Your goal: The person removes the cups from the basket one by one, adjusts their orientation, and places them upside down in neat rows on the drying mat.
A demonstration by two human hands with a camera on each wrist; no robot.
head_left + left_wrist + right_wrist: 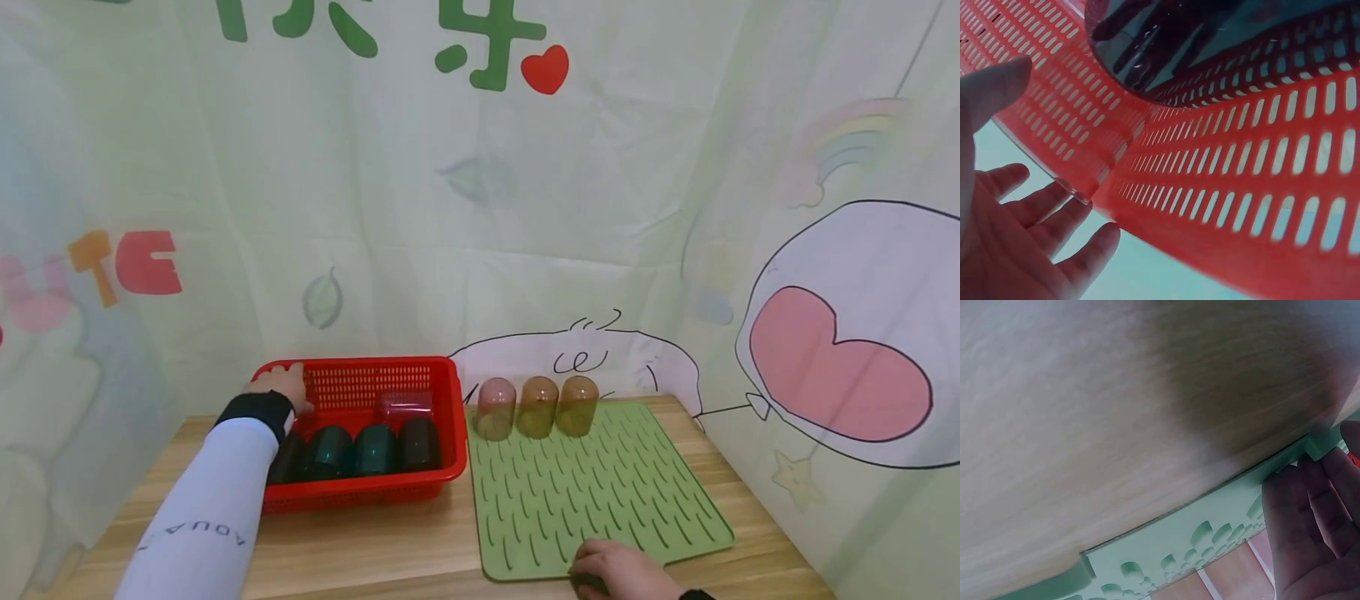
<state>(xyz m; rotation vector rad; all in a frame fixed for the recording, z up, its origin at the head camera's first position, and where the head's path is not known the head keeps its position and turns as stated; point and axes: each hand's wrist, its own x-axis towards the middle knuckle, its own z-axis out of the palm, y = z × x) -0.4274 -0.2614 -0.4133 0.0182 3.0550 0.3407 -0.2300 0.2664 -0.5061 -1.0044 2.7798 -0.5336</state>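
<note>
My left hand (281,385) reaches into the back left corner of a red slotted basket (375,481). In the left wrist view its fingers (1054,219) are spread and fairly straight, beside a see-through edge that overlaps the basket wall. Dark green cups (373,450) lie in a row along the basket's front, and one dark cup (1166,50) shows close by. A clear pinkish cup (405,406) lies farther back. My right hand (622,571) rests at the front edge of a green drying mat (570,508), its fingers (1291,512) loosely extended, holding nothing.
At the mat's back edge stand a pink cup (496,410) and two amber cups (538,408), all upside down. The wooden table (360,550) meets a printed curtain (375,208) at the back and sides. The basket stands right beside the mat.
</note>
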